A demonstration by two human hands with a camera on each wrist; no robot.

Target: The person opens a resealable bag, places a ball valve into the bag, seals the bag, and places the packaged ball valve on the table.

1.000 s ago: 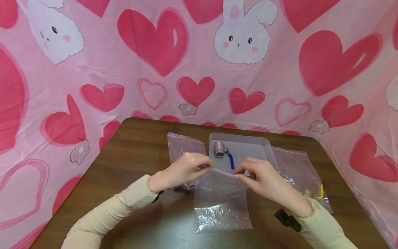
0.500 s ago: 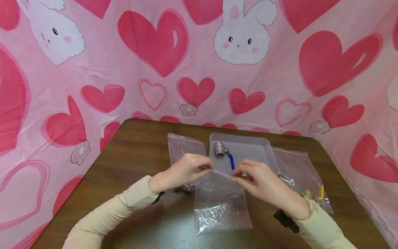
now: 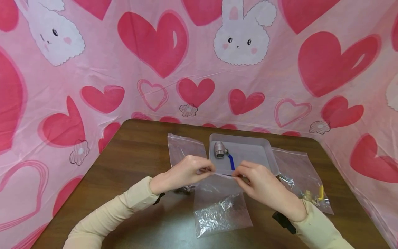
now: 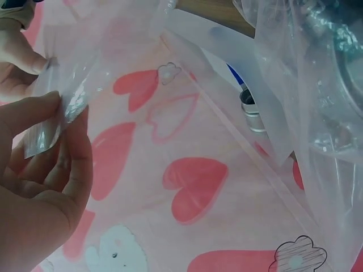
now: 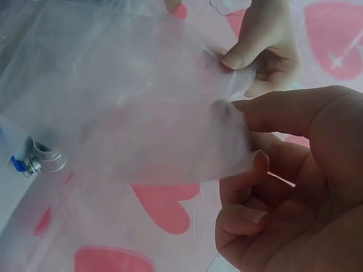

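Observation:
A clear zip bag (image 3: 222,211) hangs from both hands, its lower part close over the table in front of the tray. My left hand (image 3: 189,170) pinches the bag's top edge at its left corner between thumb and fingers. At the right part of that edge, my right hand (image 3: 258,181) pinches the plastic the same way. In the right wrist view the see-through bag (image 5: 142,113) spreads between the two hands. Beyond the fingers, a metal ball valve (image 3: 219,150) with a blue lever lies in the tray.
A shallow translucent tray (image 3: 248,139) stands behind the hands. Another zip bag (image 3: 186,147) with metal pieces at its lower end lies left of it, partly covered by the left hand. To the right, a zip bag (image 3: 298,166) holds brass parts and a yellow-handled piece.
My right hand has moved slightly left and down along the bag's top edge, closer to the left hand. The bag's lower end has shifted a little toward the front.

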